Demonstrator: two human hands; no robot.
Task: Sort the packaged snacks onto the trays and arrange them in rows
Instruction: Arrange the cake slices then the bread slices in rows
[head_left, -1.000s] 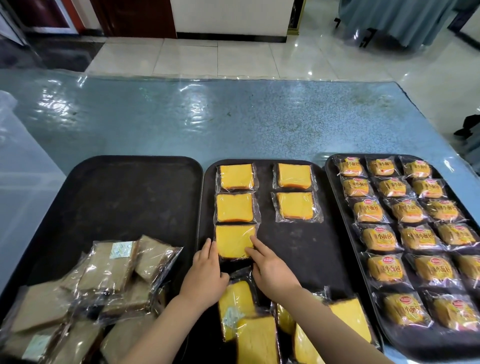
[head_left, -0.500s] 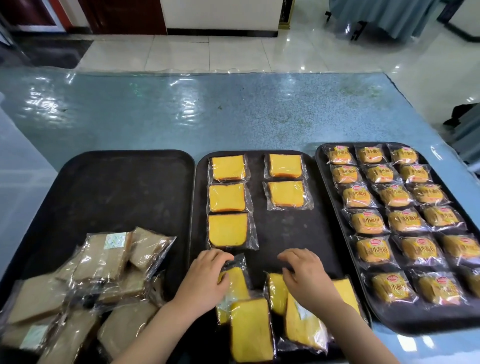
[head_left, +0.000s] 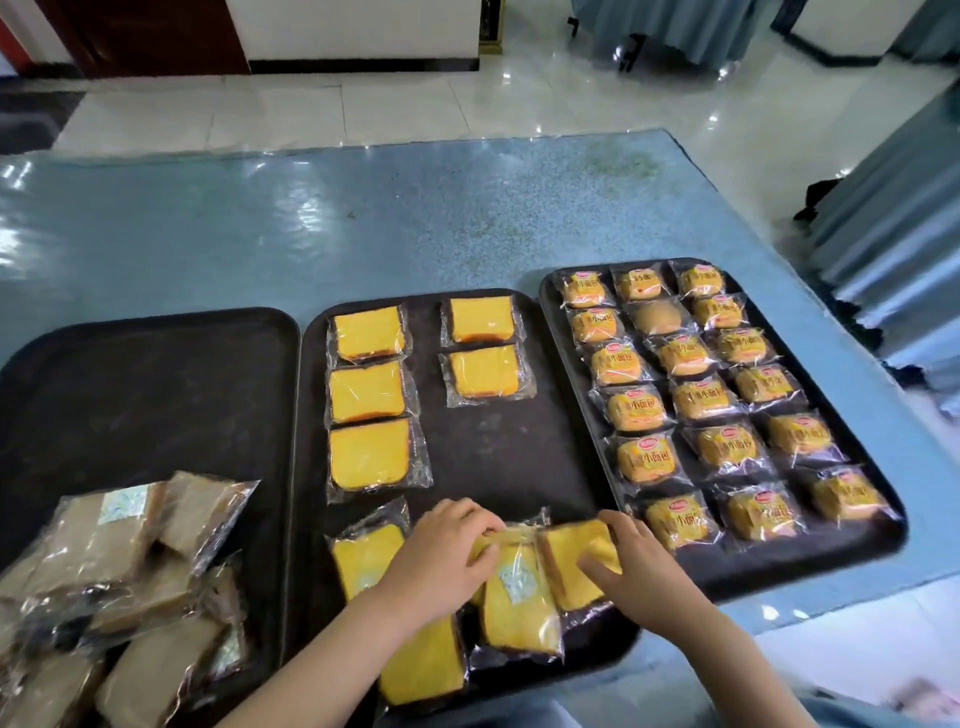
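Three dark trays lie side by side. On the middle tray (head_left: 493, 457), wrapped yellow cake slices lie in two columns, three on the left (head_left: 369, 395) and two on the right (head_left: 483, 348). A loose pile of the same slices (head_left: 514, 608) sits at its near end. My left hand (head_left: 441, 556) and my right hand (head_left: 639, 571) both grip one yellow cake pack (head_left: 563, 558) on top of that pile, one hand at each end. The left tray (head_left: 145, 395) holds a heap of brown cake packs (head_left: 119, 530) at its near left.
The right tray (head_left: 810, 561) is filled with small bread packs (head_left: 701, 400) in three columns. The trays rest on a blue table (head_left: 363, 218) under clear plastic. The left tray's far half and the middle tray's centre are bare. Tiled floor lies beyond.
Both hands left the third slice in the left column and drew back to the near pile. They now hold one pack from it between them.
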